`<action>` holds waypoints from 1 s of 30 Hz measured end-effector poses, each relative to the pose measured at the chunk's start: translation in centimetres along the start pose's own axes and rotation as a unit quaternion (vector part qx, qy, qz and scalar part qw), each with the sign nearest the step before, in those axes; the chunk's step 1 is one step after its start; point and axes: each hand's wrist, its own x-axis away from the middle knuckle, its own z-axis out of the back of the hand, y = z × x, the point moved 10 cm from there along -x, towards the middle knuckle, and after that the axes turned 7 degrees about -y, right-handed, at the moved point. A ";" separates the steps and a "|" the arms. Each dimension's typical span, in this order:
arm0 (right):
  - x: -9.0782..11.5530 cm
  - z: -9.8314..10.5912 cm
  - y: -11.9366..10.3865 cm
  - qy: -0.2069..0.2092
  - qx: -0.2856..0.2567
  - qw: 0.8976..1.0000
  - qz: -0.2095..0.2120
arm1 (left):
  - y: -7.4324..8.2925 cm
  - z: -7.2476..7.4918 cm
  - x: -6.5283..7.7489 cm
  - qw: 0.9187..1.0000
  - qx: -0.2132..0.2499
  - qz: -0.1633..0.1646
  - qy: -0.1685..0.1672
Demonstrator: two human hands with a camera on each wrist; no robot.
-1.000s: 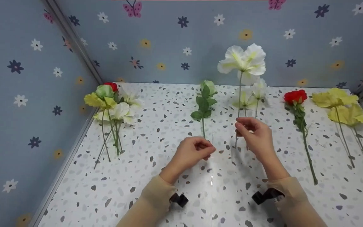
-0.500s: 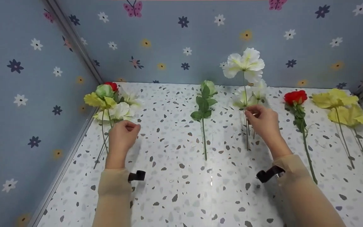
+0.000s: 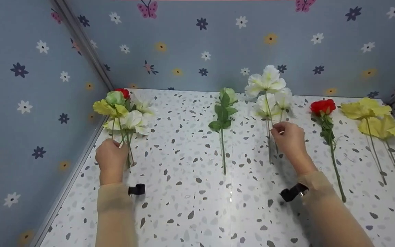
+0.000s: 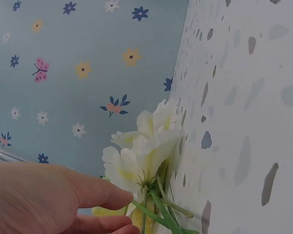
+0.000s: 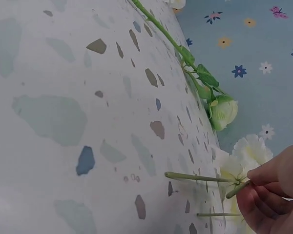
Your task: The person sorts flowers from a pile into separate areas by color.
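At the left bunch, my left hand (image 3: 110,156) has its fingertips at the stems; the thumb and fingers close around a thin stem below a yellow flower (image 3: 104,108). White flowers (image 3: 132,120), a pale green rose (image 3: 115,97) and a red bloom (image 3: 123,92) share that bunch. In the left wrist view, crossed green stems (image 4: 161,209) pass just beyond my fingertips. My right hand (image 3: 289,137) pinches the stem of a white flower (image 3: 266,82), whose head stands above two more white flowers (image 3: 283,99). The right wrist view shows the pinched stem (image 5: 238,189) end-on.
A pale green rose (image 3: 223,115) with leaves lies mid-table. To the right are a red rose (image 3: 322,107) and two yellow flowers (image 3: 384,126). Blue patterned walls (image 3: 183,48) border the speckled table (image 3: 183,206) at the back and left.
My left hand has moved from the middle of the table leftward to the bunch's stems. The white flower in my right hand has been lowered toward the other white flowers.
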 end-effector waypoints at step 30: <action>0.6 -1.5 1.1 0.000 0.014 1.000 0.017 | 0.6 -1.1 -0.3 1.000 0.001 0.003 -0.007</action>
